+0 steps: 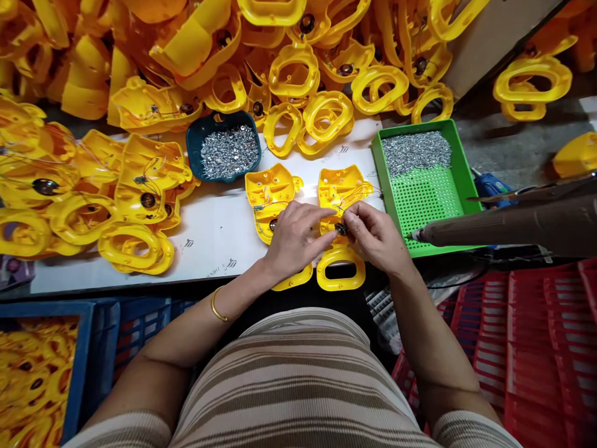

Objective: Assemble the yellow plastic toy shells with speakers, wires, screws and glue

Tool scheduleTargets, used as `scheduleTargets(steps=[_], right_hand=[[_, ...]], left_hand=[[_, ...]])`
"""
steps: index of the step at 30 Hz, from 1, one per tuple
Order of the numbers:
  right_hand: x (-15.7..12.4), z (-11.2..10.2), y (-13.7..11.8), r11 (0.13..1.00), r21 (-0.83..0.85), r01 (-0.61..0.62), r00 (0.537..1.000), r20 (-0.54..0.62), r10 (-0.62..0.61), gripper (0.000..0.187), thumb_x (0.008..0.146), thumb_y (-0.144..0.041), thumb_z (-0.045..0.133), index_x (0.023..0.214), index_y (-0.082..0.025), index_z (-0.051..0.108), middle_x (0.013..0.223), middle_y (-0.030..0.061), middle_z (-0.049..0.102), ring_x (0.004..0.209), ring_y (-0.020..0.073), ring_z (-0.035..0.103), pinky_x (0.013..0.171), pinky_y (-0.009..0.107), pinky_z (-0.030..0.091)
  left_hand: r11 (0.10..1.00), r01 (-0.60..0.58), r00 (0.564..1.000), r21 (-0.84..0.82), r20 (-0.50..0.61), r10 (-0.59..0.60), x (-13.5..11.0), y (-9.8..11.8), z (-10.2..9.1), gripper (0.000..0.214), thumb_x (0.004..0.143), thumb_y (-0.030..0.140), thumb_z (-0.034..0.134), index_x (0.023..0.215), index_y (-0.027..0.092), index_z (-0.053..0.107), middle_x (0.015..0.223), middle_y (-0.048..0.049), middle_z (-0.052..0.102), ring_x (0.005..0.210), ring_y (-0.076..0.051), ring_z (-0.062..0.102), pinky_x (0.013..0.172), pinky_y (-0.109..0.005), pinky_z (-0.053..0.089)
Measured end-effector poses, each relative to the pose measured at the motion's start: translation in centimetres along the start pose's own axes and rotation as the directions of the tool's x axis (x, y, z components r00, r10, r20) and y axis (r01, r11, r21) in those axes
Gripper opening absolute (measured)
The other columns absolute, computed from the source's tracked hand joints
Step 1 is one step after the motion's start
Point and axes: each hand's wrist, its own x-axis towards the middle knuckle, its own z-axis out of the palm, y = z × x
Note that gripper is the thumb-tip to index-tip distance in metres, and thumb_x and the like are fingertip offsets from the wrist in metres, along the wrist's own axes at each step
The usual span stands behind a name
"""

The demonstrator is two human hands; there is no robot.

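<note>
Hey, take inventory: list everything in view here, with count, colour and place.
Piled shells: many, yellow, back and left
Front shells: two, yellow, before the person
Oval frames: many, yellow, among piles and near edge
Small dark part: apparently one, black, at the fingertips
Bowl: one, dark teal, left of centre
Tray: one, green, right
Metal pieces: uncountable, silver, in bowl and tray
Handheld tool: one, brown, far right
Worktop: one, white, centre
Crates: several, blue lower left, red lower right
Bracelet: one, gold, left wrist
Top: one, striped, on the person
Left hand, right hand: one each, centre
</note>
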Motion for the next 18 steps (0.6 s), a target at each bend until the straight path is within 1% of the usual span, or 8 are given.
scheduleTargets(steps=[2, 5, 8, 11, 12, 14, 16, 18], right_hand=[[0.1, 0.0, 0.0, 0.999, 0.035, 0.002, 1.000, 0.022, -0.003, 0.038, 0.093, -0.053, 0.053, 0.077, -0.019, 0.052, 0.065, -0.0023, 0.049, 0.060, 0.0104, 0.045, 0.057, 0.024, 0.036], [0.4, 0.0, -0.1, 0.997, 0.077, 0.003, 0.999, 0.041, -0.006, 0.039, 0.092, -0.054, 0.054, 0.076, -0.019, 0.052, 0.065, -0.0025, 0.048, 0.059, 0.0099, 0.045, 0.054, 0.024, 0.036], [0.3, 0.3, 0.0, 0.995, 0.096, -0.009, 0.999, 0.032, 0.006, 0.037, 0.092, -0.052, 0.056, 0.076, -0.019, 0.054, 0.067, -0.0019, 0.050, 0.057, 0.0087, 0.045, 0.050, 0.022, 0.036], [-0.5, 0.9, 0.0, 0.995, 0.100, -0.014, 0.995, -0.097, 0.023, 0.030, 0.092, -0.048, 0.058, 0.094, -0.018, 0.061, 0.080, 0.0012, 0.058, 0.060, 0.0086, 0.053, 0.048, 0.021, 0.040], [-0.9, 1.2, 0.0, 0.997, 0.077, 0.009, 0.986, -0.168, 0.004, 0.029, 0.092, -0.045, 0.059, 0.102, -0.019, 0.062, 0.087, 0.0028, 0.060, 0.062, 0.0088, 0.057, 0.048, 0.021, 0.042], [-1.6, 1.7, 0.0, 0.995, -0.029, 0.097, 0.953, -0.286, -0.101, 0.029, 0.090, -0.039, 0.063, 0.113, -0.021, 0.061, 0.101, 0.0054, 0.061, 0.067, 0.0096, 0.063, 0.050, 0.021, 0.049], [-2.2, 2.3, -0.1, 0.966, -0.164, 0.198, 0.918, -0.315, -0.241, 0.026, 0.088, -0.032, 0.066, 0.112, -0.022, 0.063, 0.107, 0.0064, 0.062, 0.072, 0.0105, 0.066, 0.056, 0.022, 0.054], [-2.5, 2.8, -0.1, 0.937, -0.236, 0.256, 0.895, -0.309, -0.322, 0.022, 0.088, -0.026, 0.067, 0.109, -0.022, 0.065, 0.105, 0.0060, 0.064, 0.075, 0.0108, 0.067, 0.059, 0.022, 0.057]], left_hand=[[1.000, -0.007, 1.000, -0.007, -0.001, 0.007, 0.1, -0.2, -0.2, 0.032, 0.086, 0.036, 0.071, 0.115, 0.022, 0.070, 0.110, -0.0053, 0.070, 0.102, -0.021, 0.056, 0.092, -0.035, 0.042], [1.000, 0.002, 1.000, -0.030, 0.015, -0.001, 0.0, -0.5, -0.3, 0.021, 0.084, 0.034, 0.074, 0.103, 0.025, 0.075, 0.101, -0.0031, 0.072, 0.096, -0.021, 0.056, 0.089, -0.036, 0.041], [0.991, 0.029, 1.000, -0.129, 0.006, -0.029, -0.1, -0.4, -0.3, 0.015, 0.079, 0.030, 0.079, 0.092, 0.024, 0.077, 0.092, -0.0020, 0.075, 0.089, -0.020, 0.058, 0.085, -0.035, 0.042], [0.946, 0.108, 0.992, -0.304, -0.037, -0.125, -0.1, 0.1, -0.4, 0.007, 0.077, 0.029, 0.080, 0.077, 0.023, 0.076, 0.082, -0.0011, 0.075, 0.081, -0.018, 0.060, 0.082, -0.034, 0.044], [0.918, 0.147, 0.983, -0.368, -0.044, -0.176, 0.0, 0.3, -0.5, 0.009, 0.078, 0.030, 0.079, 0.074, 0.022, 0.076, 0.079, -0.0009, 0.074, 0.080, -0.017, 0.060, 0.082, -0.033, 0.045], [0.839, 0.241, 0.957, -0.488, -0.025, -0.290, 0.0, 0.7, -0.7, 0.013, 0.079, 0.034, 0.078, 0.073, 0.022, 0.076, 0.078, -0.0014, 0.074, 0.078, -0.017, 0.061, 0.080, -0.032, 0.046], [0.744, 0.332, 0.923, -0.580, 0.037, -0.383, 0.0, 0.9, -0.8, 0.019, 0.076, 0.040, 0.079, 0.075, 0.021, 0.077, 0.078, -0.0022, 0.074, 0.075, -0.016, 0.061, 0.075, -0.031, 0.047], [0.670, 0.391, 0.895, -0.630, 0.092, -0.435, 0.0, 0.9, -0.9, 0.027, 0.073, 0.046, 0.080, 0.077, 0.020, 0.077, 0.077, -0.0026, 0.073, 0.072, -0.015, 0.061, 0.069, -0.028, 0.047]])
